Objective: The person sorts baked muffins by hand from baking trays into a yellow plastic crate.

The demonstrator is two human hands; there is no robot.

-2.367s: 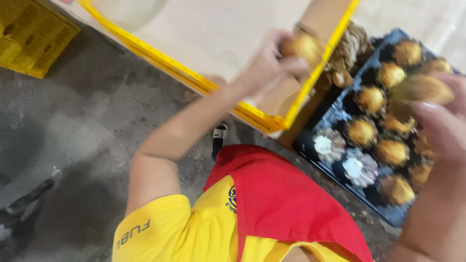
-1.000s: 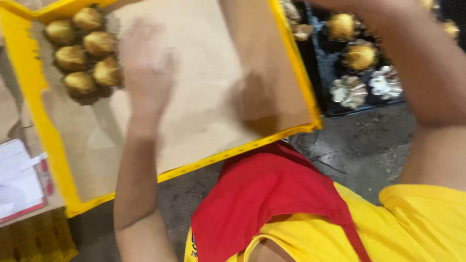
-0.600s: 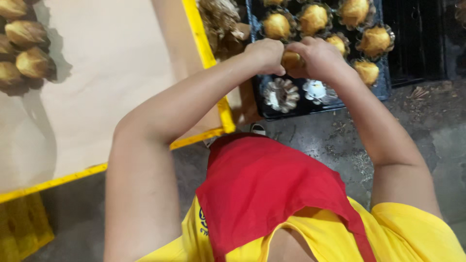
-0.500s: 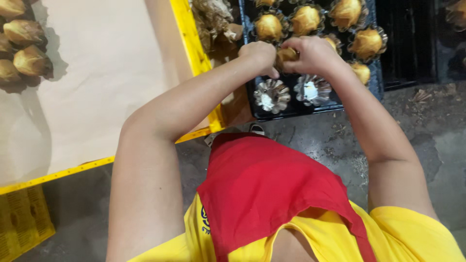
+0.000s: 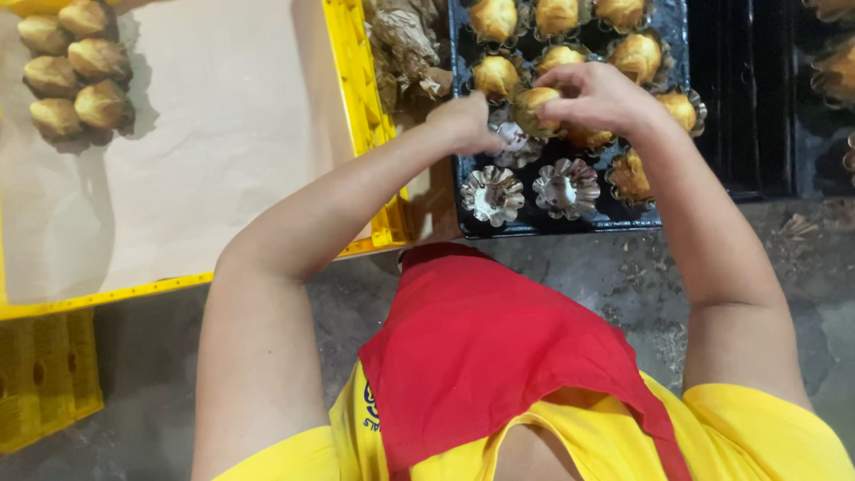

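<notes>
1. Yellow crate [image 5: 356, 80], large, paper-lined; paper sheet [image 5: 205, 151] seen covering its whole floor. Contents: approx. six golden-brown buns [image 5: 76, 76] clustered at the far left corner, touching one another; rest of the paper bare. Near rim and right wall visible.

2. Second yellow crate [image 5: 44, 374], lower left, on the concrete floor [image 5: 570, 276]; only part shown, contents not seen.

3. Dark baking tray [image 5: 570, 221], just beside the first crate's right wall. Contents: fluted tin moulds, most filled w/ baked buns [image 5: 557, 16] in the far rows and along the right edge. Two empty moulds [image 5: 492, 194] [image 5: 566, 187] at the near edge, side by side, crumbs inside. A third empty mould [image 5: 517, 141] seen behind them, partly hidden by the left hand.

4. Heap of crumpled brown paper [image 5: 405, 44], wedged between crate wall and tray, far end.

5. Further dark tray w/ buns [image 5: 837, 62] at the right edge, mostly cut off.

6. Right hand [image 5: 601, 98]: fingers curled, closed round one bun [image 5: 537, 107], held over the tray's middle.

7. Left hand [image 5: 463, 125]: loosely closed; fingertips at the same bun, by the third mould; whether anything is gripped cannot be told.
</notes>
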